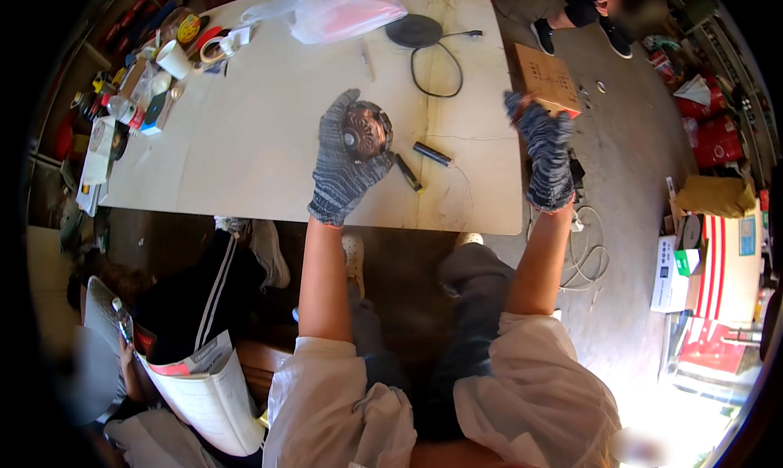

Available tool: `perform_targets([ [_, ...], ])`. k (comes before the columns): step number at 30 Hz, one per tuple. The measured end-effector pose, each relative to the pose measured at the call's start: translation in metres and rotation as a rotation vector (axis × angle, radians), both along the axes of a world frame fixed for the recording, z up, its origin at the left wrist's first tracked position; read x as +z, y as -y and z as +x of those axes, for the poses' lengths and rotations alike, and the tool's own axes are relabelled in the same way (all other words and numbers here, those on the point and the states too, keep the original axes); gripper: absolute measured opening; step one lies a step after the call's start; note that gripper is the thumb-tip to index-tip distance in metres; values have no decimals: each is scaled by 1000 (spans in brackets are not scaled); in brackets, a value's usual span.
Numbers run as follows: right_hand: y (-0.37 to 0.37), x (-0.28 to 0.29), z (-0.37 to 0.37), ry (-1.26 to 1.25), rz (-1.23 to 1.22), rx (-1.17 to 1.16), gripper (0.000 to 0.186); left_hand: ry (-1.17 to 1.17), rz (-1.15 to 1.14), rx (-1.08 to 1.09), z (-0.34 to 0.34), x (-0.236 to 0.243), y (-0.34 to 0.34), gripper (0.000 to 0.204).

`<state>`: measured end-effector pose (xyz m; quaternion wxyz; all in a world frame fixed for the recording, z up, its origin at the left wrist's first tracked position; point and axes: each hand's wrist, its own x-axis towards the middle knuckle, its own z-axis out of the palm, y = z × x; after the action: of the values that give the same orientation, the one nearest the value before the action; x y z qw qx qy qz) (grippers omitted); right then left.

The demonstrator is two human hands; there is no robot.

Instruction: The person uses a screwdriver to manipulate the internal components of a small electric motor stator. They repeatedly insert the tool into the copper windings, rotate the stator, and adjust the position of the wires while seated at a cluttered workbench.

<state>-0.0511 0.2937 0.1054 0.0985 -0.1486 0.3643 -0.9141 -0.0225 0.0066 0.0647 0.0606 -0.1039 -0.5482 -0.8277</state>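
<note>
My left hand, in a grey knitted glove, holds a round copper-wound motor part above the table, its ribbed face and pale centre turned up. My right hand, gloved the same way, is beyond the table's right edge. Its fingers are curled and partly blurred, with a small reddish-brown bit at the tips that I cannot make out. A thin, faint wire runs across the table between the two hands. Close to my left hand lie a slim black tool and a short black cylinder.
On the white table are a black disc with a cable, a plastic bag and, at left, a paper cup and bottle. A cardboard box stands right. A person sits lower left; another is far right.
</note>
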Motion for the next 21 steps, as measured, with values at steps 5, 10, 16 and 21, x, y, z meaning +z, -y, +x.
perform_targets([
  [5,17,-27,24,9,979,385,37,-233,-383,305,-1,4,21,85],
  [10,34,-28,35,-254,343,711,69,41,75,156,-9,2,26,73],
  [16,70,-5,36,-65,-336,253,69,54,-379,250,-10,-12,6,80],
  [21,84,3,11,-226,-169,-220,71,-115,-592,61,-7,-17,-4,80],
])
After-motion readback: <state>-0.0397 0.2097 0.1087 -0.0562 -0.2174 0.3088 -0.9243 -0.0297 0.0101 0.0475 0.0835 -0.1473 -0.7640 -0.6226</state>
